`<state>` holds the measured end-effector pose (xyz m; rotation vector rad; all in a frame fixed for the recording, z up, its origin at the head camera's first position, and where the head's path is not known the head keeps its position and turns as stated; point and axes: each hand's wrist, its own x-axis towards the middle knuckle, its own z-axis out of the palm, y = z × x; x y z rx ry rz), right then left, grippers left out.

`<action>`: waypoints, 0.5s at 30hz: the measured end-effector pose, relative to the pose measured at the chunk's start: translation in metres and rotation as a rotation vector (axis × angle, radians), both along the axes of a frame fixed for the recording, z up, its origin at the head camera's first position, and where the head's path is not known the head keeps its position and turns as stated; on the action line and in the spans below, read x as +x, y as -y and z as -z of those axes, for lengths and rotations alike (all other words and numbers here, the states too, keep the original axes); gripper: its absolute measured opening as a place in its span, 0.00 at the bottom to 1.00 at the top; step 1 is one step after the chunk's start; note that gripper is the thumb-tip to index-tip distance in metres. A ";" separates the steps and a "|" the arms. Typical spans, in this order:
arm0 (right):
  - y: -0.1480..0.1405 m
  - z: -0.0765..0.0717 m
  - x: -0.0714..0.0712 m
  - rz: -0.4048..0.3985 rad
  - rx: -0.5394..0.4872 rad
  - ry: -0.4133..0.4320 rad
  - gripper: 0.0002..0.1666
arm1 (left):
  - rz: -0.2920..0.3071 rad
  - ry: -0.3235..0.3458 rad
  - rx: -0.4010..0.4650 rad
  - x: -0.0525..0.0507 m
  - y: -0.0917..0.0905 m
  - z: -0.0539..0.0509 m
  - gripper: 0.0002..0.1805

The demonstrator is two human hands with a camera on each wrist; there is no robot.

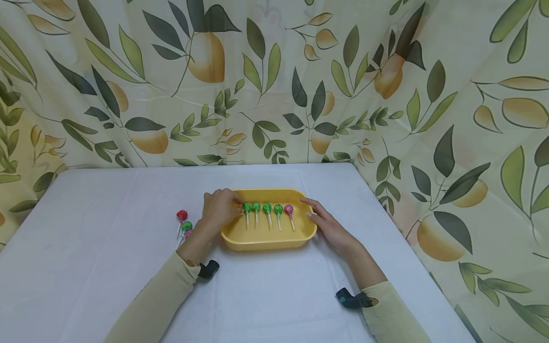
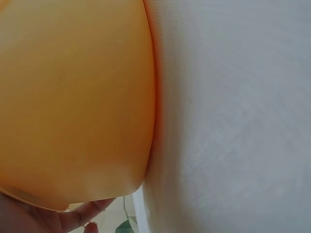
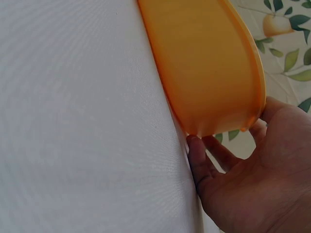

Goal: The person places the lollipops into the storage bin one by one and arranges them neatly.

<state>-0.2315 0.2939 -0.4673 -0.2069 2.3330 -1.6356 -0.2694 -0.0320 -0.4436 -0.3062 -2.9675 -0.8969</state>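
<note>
Two pale sleeves (image 1: 150, 305) reach in from the near edge, both cut off by my head view, each cuff beside a black wrist device (image 1: 353, 299). Beyond them, one yellow tray (image 1: 257, 240) rests on the white tablecloth (image 1: 266, 295), toward the far side. I count five lollipops inside, in a row: four green lollipops (image 1: 267, 208), then one pink lollipop (image 1: 289, 210) at the right.

Left of the tray I make out three more: a red lollipop (image 1: 182, 216), a green one (image 1: 186, 226) and a pinkish one (image 1: 188, 233), partly hidden behind the left wrist; their sticks are hard to separate.

The left hand (image 1: 220, 207) bends over the tray's left end, fingertips near the leftmost green lollipop; I can't tell whether they pinch anything. The right hand (image 1: 332, 228) holds the right end, fingers spread around it. From both wrists, the tray's wall hides the candy from me. One patterned curtain (image 1: 279, 109) fills the far side.
</note>
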 end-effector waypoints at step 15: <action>-0.002 0.004 -0.005 0.008 0.026 0.017 0.26 | -0.005 -0.021 -0.030 0.009 0.006 -0.010 0.13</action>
